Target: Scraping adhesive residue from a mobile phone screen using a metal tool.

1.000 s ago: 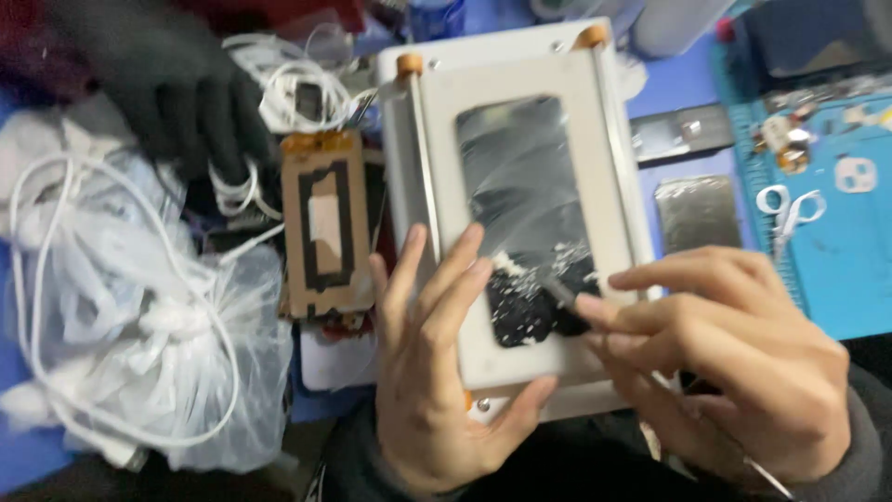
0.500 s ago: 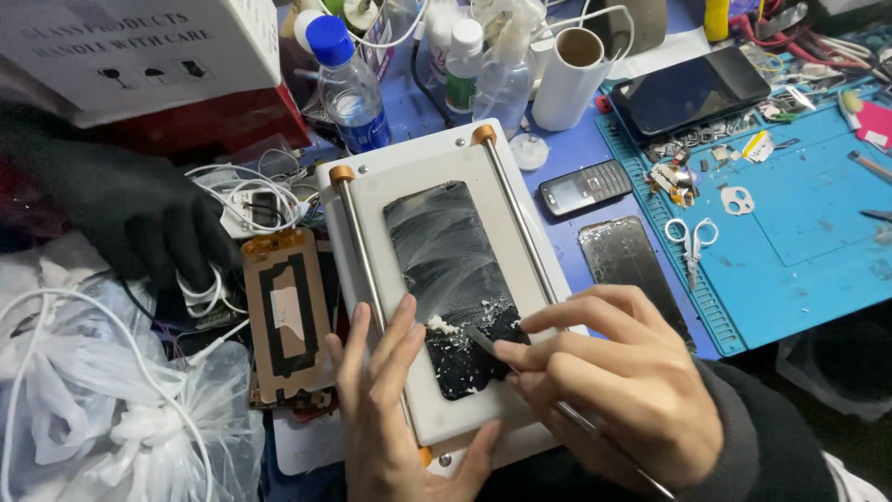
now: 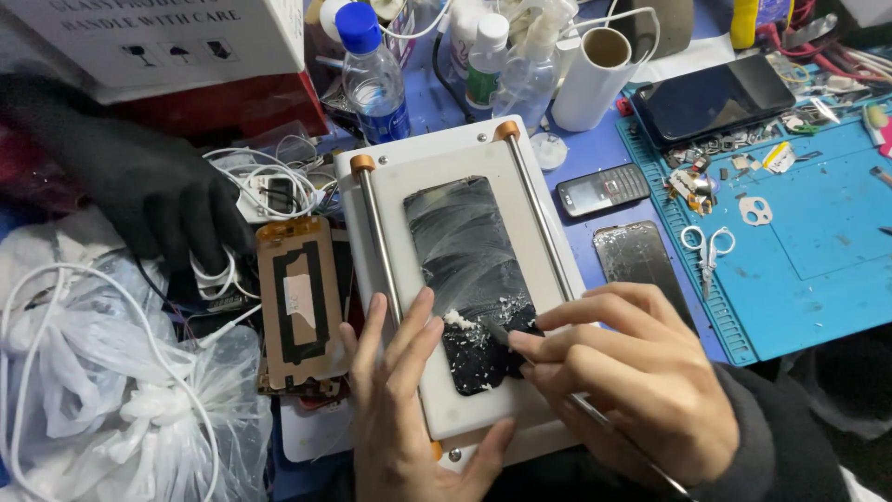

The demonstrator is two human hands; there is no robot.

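A white heating plate [image 3: 520,232] with two metal rails lies in the middle of the bench. On it rests a dark phone screen [image 3: 465,251] smeared with glue, with white crumbs piled at its lower end. My left hand [image 3: 400,409] lies flat on the plate's lower left, fingertips at the screen's edge. My right hand [image 3: 632,381] grips a thin metal scraping tool [image 3: 497,333], its tip against the screen's lower part among the crumbs.
A brown phone frame [image 3: 297,302] lies left of the plate. A black glove [image 3: 158,195], white cables and plastic bags [image 3: 111,400] fill the left. Bottles [image 3: 372,74] and a paper roll [image 3: 595,74] stand behind. A blue mat [image 3: 818,232] with scissors, parts and phones is right.
The view has drawn back and tilted up, showing more of the bench. My right hand keeps scraping at the screen's lower end, where more white crumbs have gathered.
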